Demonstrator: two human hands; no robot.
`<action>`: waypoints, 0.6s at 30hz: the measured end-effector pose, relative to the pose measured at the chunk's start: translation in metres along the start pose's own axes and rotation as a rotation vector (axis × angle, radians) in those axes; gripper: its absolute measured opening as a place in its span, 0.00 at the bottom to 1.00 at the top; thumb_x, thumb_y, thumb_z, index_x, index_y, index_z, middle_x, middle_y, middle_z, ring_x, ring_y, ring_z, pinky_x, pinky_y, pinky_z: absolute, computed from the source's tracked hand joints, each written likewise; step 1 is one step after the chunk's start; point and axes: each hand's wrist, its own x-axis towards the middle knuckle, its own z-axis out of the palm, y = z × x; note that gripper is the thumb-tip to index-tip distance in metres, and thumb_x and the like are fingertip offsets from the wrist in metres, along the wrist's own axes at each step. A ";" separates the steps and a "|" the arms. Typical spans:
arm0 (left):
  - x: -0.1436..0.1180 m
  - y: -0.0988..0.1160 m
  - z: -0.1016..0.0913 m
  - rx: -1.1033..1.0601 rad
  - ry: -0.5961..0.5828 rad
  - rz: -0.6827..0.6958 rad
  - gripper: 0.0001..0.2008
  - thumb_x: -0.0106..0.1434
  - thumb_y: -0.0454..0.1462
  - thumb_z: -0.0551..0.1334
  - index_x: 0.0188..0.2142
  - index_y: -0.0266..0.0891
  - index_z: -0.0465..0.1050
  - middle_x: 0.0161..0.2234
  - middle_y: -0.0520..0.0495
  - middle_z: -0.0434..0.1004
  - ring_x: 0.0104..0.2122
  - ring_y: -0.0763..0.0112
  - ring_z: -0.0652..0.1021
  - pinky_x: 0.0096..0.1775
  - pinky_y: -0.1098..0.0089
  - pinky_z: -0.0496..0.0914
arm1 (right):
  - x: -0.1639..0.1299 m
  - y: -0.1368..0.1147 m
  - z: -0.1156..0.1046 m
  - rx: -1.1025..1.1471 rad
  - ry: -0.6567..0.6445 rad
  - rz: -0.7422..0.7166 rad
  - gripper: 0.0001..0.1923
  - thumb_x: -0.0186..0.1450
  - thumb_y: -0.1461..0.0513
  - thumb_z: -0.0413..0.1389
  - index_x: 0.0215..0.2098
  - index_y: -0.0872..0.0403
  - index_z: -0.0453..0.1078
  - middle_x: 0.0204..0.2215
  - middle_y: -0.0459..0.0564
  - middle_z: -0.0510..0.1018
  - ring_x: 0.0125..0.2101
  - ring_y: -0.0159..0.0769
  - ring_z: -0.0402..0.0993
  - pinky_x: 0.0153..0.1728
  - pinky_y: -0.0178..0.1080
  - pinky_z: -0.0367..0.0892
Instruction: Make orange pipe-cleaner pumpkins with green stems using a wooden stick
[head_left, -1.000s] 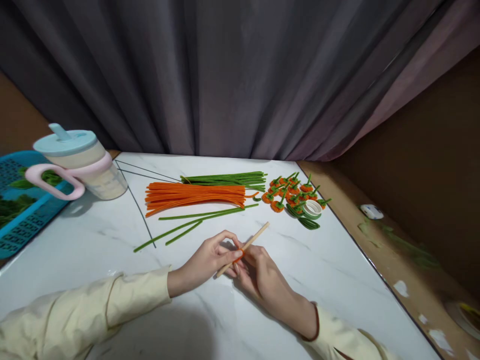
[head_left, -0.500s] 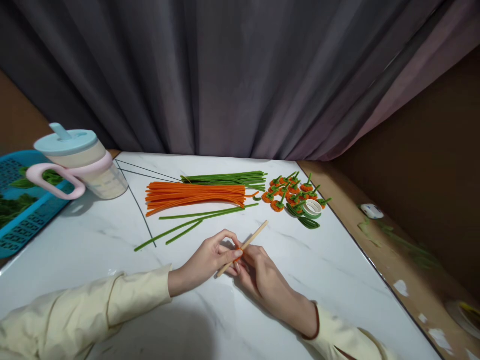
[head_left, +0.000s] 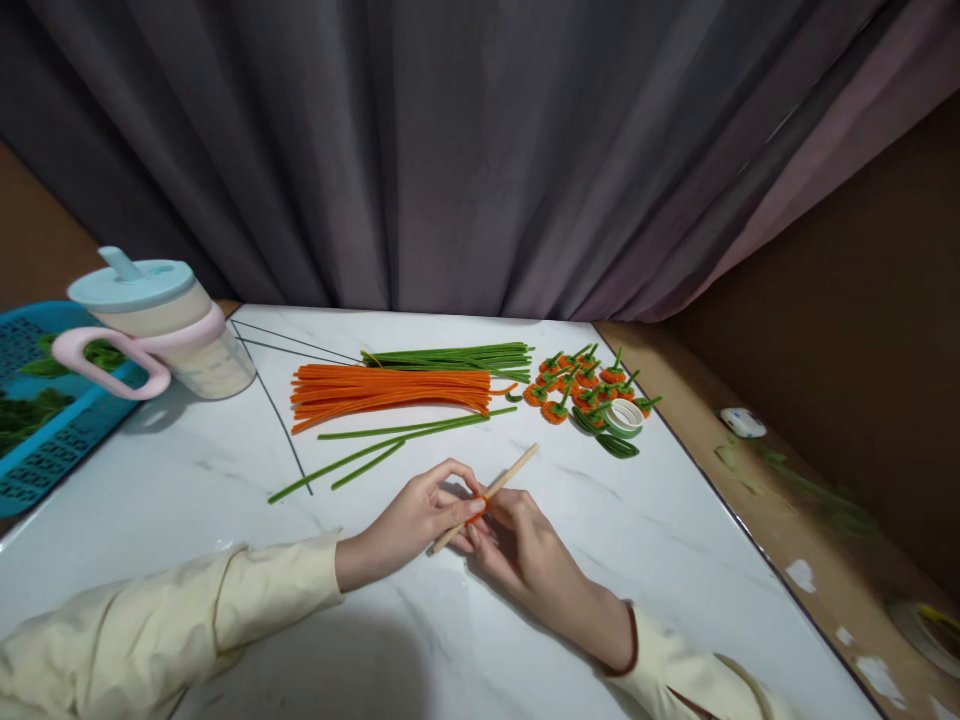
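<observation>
A thin wooden stick (head_left: 516, 470) slants up to the right between my hands, just above the table. Around its middle is a bit of orange pipe cleaner (head_left: 478, 516), mostly covered by fingers. The thumb and fingers of my left hand (head_left: 416, 515) pinch the stick and the orange wrap. My right hand (head_left: 540, 565) is closed against the wrap from the other side, its fingertips partly hidden. Beyond the hands lie a bundle of orange pipe cleaners (head_left: 390, 388), a green bundle (head_left: 450, 354) and several loose green pipe cleaners (head_left: 367, 465).
Several small orange pumpkin-like pieces with green stems (head_left: 555, 411) cluster at the right, beside a white tape roll (head_left: 624, 417) and green leaf-shaped loops (head_left: 618, 447). At left stand a lidded cup (head_left: 202, 350) and a blue basket (head_left: 52, 460). A dark curtain (head_left: 450, 150) hangs behind.
The stick has tilted or shifted very slightly, its upper end a little lower and to the right. Both hands stay closed in nearly the same place.
</observation>
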 end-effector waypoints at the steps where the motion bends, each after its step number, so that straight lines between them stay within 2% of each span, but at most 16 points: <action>1: 0.000 0.000 0.000 -0.001 -0.002 0.000 0.16 0.59 0.46 0.64 0.38 0.38 0.62 0.26 0.48 0.78 0.24 0.73 0.78 0.26 0.76 0.72 | 0.000 0.000 0.000 0.002 0.000 -0.003 0.07 0.66 0.65 0.49 0.43 0.53 0.56 0.30 0.50 0.71 0.30 0.38 0.66 0.31 0.40 0.66; 9: -0.001 0.000 0.001 -0.024 0.005 -0.012 0.18 0.58 0.46 0.65 0.39 0.38 0.63 0.28 0.47 0.78 0.27 0.71 0.79 0.32 0.70 0.75 | 0.000 -0.001 -0.001 0.001 0.002 0.006 0.08 0.66 0.65 0.49 0.44 0.52 0.56 0.31 0.50 0.72 0.30 0.38 0.68 0.31 0.40 0.67; 13: -0.002 0.002 0.001 -0.029 0.007 -0.018 0.18 0.58 0.47 0.64 0.40 0.37 0.64 0.28 0.46 0.78 0.28 0.70 0.79 0.31 0.72 0.74 | -0.004 0.004 0.003 0.009 0.031 0.016 0.12 0.66 0.64 0.50 0.48 0.53 0.54 0.36 0.54 0.73 0.34 0.41 0.72 0.33 0.42 0.69; 18: -0.002 0.004 -0.001 -0.027 -0.004 -0.026 0.19 0.58 0.47 0.64 0.43 0.37 0.66 0.29 0.45 0.78 0.30 0.69 0.79 0.33 0.70 0.74 | -0.006 0.007 0.006 0.079 0.039 0.066 0.20 0.67 0.62 0.49 0.54 0.53 0.48 0.43 0.59 0.73 0.42 0.43 0.73 0.39 0.45 0.71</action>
